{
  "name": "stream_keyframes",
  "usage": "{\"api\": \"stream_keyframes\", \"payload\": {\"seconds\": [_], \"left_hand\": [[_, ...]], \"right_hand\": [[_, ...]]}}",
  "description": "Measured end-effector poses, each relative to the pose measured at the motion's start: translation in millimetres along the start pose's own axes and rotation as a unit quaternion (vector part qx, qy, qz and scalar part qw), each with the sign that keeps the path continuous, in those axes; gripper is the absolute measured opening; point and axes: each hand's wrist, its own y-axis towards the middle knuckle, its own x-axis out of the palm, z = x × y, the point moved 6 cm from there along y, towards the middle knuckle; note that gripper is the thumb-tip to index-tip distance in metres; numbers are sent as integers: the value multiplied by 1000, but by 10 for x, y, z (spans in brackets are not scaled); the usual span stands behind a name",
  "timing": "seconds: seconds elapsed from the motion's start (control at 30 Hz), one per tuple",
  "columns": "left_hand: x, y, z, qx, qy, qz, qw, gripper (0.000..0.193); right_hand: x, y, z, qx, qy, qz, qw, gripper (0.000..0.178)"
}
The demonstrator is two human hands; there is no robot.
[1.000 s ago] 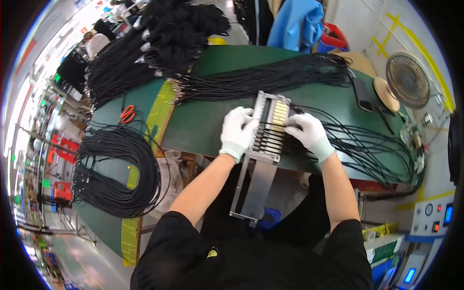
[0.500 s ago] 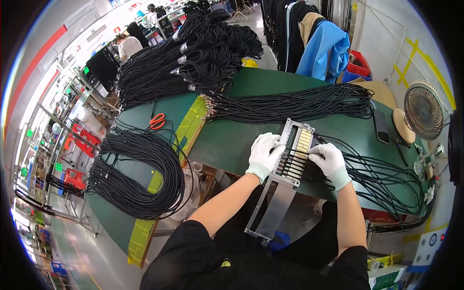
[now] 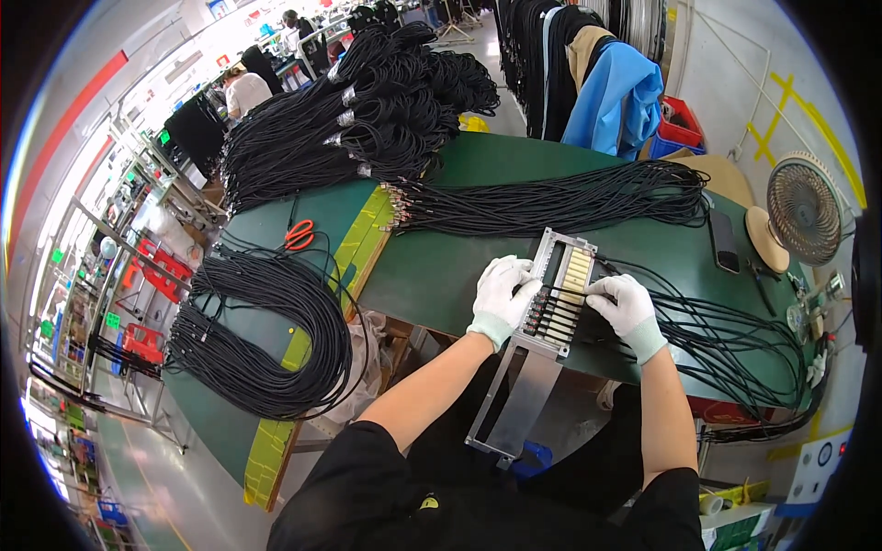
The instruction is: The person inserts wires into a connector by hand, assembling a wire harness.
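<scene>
A long metal fixture [image 3: 549,246] with a row of cream-coloured slots [image 3: 578,268] lies over the table's front edge. Several black cables are set side by side across its lower slots, their ends at the left side. My left hand [image 3: 502,297], in a white glove, has its fingers closed at the fixture's left side, on the end of a black cable [image 3: 562,290]. That cable runs across the slots toward my right hand [image 3: 625,309], also gloved, whose thumb and fingers are pinched around it at the right side. The fingertips are partly hidden.
Loose black cables [image 3: 735,344] trail over the table's right side. A cable bundle [image 3: 551,204] lies behind the fixture; a coiled one [image 3: 312,321] is at left, near orange-handled scissors [image 3: 299,235]. A large cable pile [image 3: 367,110], a phone [image 3: 723,241] and a fan [image 3: 804,209] stand farther off.
The black cable now shows stretched across the slots between my hands. Both hands stay in nearly the same place, and the view has shifted slightly.
</scene>
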Motion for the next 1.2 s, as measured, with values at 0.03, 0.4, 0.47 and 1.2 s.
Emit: {"api": "stream_keyframes", "payload": {"seconds": [0.03,0.4,0.47,1.2], "left_hand": [[-1,1,3,0,-2,-1,1000,15],[15,7,-21,6,2,-2,1000,15],[17,1,-18,16,12,2,1000,15],[0,-6,5,4,3,-6,1000,15]], "right_hand": [[-1,0,6,6,-3,-1,1000,14],[19,-10,35,7,6,-5,1000,15],[17,-9,32,6,9,-5,1000,15],[2,-43,25,18,21,-3,1000,17]]}}
